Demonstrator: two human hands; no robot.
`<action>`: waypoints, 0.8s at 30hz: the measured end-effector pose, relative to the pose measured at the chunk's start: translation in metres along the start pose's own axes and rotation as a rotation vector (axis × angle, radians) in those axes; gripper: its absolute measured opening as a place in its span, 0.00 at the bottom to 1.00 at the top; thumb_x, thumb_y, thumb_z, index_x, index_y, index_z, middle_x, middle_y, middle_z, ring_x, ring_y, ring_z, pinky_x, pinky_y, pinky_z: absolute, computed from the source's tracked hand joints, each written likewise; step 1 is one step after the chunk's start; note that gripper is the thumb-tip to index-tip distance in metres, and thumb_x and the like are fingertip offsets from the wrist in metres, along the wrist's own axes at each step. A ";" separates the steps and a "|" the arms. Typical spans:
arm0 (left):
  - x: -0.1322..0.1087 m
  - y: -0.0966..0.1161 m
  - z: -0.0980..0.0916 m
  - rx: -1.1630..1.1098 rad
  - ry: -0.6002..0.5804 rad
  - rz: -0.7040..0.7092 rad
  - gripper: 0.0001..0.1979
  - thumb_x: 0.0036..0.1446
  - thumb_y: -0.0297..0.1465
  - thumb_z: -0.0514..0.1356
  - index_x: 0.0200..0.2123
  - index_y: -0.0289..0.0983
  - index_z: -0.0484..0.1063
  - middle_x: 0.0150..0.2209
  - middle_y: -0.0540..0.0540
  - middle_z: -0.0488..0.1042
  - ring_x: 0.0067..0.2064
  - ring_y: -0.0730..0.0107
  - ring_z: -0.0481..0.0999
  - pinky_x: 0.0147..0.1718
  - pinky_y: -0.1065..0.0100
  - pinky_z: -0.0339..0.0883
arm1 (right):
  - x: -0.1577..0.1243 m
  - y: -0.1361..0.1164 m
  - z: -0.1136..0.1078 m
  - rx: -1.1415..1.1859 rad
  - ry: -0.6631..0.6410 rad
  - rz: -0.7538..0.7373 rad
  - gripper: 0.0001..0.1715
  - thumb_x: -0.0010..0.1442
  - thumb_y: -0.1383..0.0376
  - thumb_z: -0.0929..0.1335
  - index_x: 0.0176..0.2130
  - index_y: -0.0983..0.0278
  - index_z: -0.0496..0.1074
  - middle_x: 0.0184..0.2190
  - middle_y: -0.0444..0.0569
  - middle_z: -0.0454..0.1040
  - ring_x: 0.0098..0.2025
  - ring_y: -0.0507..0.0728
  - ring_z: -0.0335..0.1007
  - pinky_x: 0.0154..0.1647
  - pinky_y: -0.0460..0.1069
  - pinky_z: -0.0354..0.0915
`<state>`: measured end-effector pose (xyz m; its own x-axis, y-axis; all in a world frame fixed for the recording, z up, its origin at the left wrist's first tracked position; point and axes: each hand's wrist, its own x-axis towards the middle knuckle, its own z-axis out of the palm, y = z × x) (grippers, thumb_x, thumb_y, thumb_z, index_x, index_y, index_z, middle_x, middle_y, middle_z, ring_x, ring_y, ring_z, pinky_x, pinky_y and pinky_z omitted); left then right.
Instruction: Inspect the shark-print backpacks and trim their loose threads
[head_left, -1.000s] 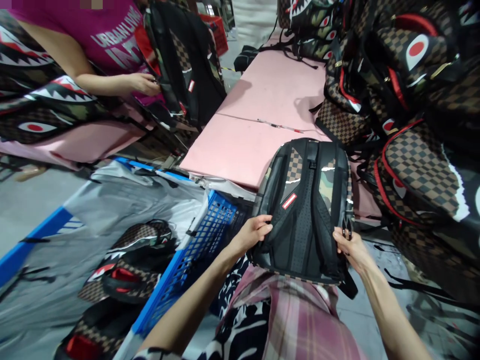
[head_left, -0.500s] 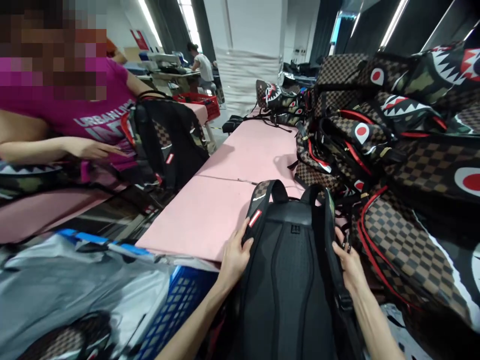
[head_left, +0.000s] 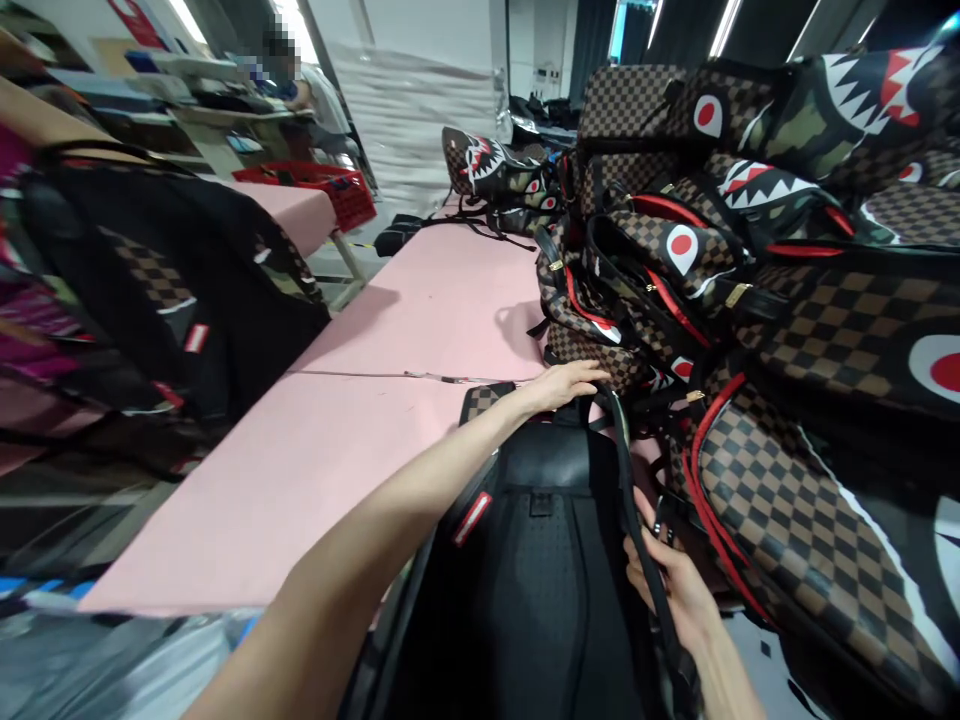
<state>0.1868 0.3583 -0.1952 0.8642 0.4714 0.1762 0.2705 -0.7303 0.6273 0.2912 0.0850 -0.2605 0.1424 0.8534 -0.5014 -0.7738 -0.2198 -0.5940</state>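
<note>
From my remote seat I see bright strip lights [head_left: 720,25] overhead at the back, a soft shadow on the pink table [head_left: 337,440] beside the piled backpacks [head_left: 675,250], motion blur smearing the left edge, wide-angle bending at the borders, and perhaps faint glare on the black backpack [head_left: 540,560].

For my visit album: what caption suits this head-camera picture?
Left hand on the top of a black backpack, right hand gripping its strap, beside piled shark-print backpacks on a pink table.

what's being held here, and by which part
The black backpack: the right hand has a grip on its shoulder strap; the left hand rests open-fingered on its top edge.
</note>
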 end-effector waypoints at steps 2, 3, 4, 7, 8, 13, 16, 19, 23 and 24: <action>0.023 -0.010 0.012 -0.158 -0.148 0.068 0.17 0.57 0.33 0.52 0.48 0.37 0.70 0.55 0.45 0.67 0.56 0.66 0.63 0.55 0.69 0.52 | 0.001 -0.001 -0.013 0.106 -0.093 0.050 0.08 0.48 0.67 0.72 0.32 0.61 0.71 0.17 0.37 0.57 0.15 0.43 0.44 0.13 0.39 0.47; 0.029 -0.012 0.017 -0.219 -0.187 0.086 0.16 0.56 0.34 0.53 0.45 0.37 0.71 0.50 0.46 0.71 0.53 0.67 0.67 0.53 0.70 0.54 | 0.001 -0.002 -0.018 0.152 -0.149 0.079 0.06 0.48 0.68 0.71 0.27 0.63 0.69 0.17 0.37 0.56 0.15 0.42 0.41 0.13 0.38 0.48; 0.033 -0.012 0.021 -0.271 -0.208 0.091 0.15 0.56 0.36 0.53 0.42 0.37 0.73 0.44 0.48 0.74 0.47 0.69 0.70 0.50 0.72 0.57 | 0.001 -0.003 -0.023 0.183 -0.208 0.111 0.08 0.48 0.69 0.71 0.24 0.64 0.66 0.17 0.36 0.54 0.15 0.42 0.39 0.13 0.38 0.48; 0.034 -0.006 0.030 -0.388 -0.190 0.019 0.16 0.53 0.40 0.53 0.24 0.34 0.69 0.23 0.52 0.68 0.27 0.75 0.67 0.31 0.74 0.60 | -0.003 -0.006 -0.028 0.210 -0.307 0.203 0.11 0.49 0.68 0.70 0.22 0.64 0.63 0.15 0.34 0.50 0.15 0.42 0.34 0.12 0.38 0.47; 0.033 -0.004 0.031 -0.406 -0.170 -0.013 0.18 0.52 0.42 0.54 0.19 0.34 0.64 0.19 0.54 0.62 0.23 0.78 0.62 0.25 0.74 0.56 | -0.006 -0.007 -0.028 0.202 -0.295 0.219 0.10 0.49 0.68 0.70 0.23 0.64 0.63 0.15 0.34 0.49 0.15 0.42 0.34 0.12 0.37 0.46; 0.030 0.006 0.035 -0.306 -0.105 -0.092 0.24 0.49 0.44 0.55 0.13 0.37 0.48 0.14 0.56 0.46 0.18 0.81 0.46 0.19 0.71 0.40 | -0.024 -0.009 -0.024 -0.031 -0.055 0.154 0.10 0.49 0.63 0.71 0.24 0.66 0.68 0.15 0.38 0.59 0.13 0.42 0.42 0.10 0.38 0.45; 0.030 0.010 0.036 -0.212 -0.117 -0.068 0.23 0.48 0.42 0.54 0.12 0.37 0.48 0.14 0.56 0.45 0.18 0.81 0.45 0.19 0.71 0.39 | -0.038 -0.009 -0.025 -0.174 0.094 0.185 0.20 0.52 0.53 0.68 0.30 0.69 0.73 0.16 0.44 0.67 0.13 0.45 0.53 0.10 0.40 0.50; 0.027 0.015 0.036 -0.132 -0.127 -0.045 0.22 0.49 0.41 0.53 0.12 0.36 0.48 0.13 0.56 0.45 0.18 0.81 0.46 0.19 0.71 0.39 | -0.047 -0.006 -0.024 -0.203 0.245 0.148 0.21 0.51 0.53 0.70 0.37 0.67 0.73 0.24 0.48 0.75 0.22 0.51 0.68 0.19 0.42 0.63; 0.017 0.015 0.034 -0.091 -0.126 -0.065 0.22 0.49 0.41 0.53 0.12 0.36 0.49 0.14 0.55 0.46 0.19 0.80 0.47 0.19 0.71 0.40 | -0.046 -0.001 -0.020 -0.155 0.459 0.093 0.15 0.45 0.60 0.73 0.34 0.63 0.73 0.25 0.46 0.77 0.24 0.53 0.71 0.22 0.45 0.66; 0.014 0.014 0.033 -0.089 -0.122 -0.068 0.22 0.49 0.41 0.53 0.12 0.36 0.49 0.14 0.55 0.46 0.19 0.80 0.47 0.19 0.71 0.40 | -0.044 0.001 -0.019 -0.139 0.481 0.099 0.14 0.45 0.60 0.73 0.33 0.63 0.73 0.25 0.46 0.76 0.23 0.52 0.70 0.21 0.44 0.66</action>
<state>0.2166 0.3385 -0.2089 0.8917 0.4508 0.0416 0.2956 -0.6494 0.7006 0.2960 0.0383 -0.2507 0.3663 0.5182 -0.7728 -0.7132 -0.3771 -0.5909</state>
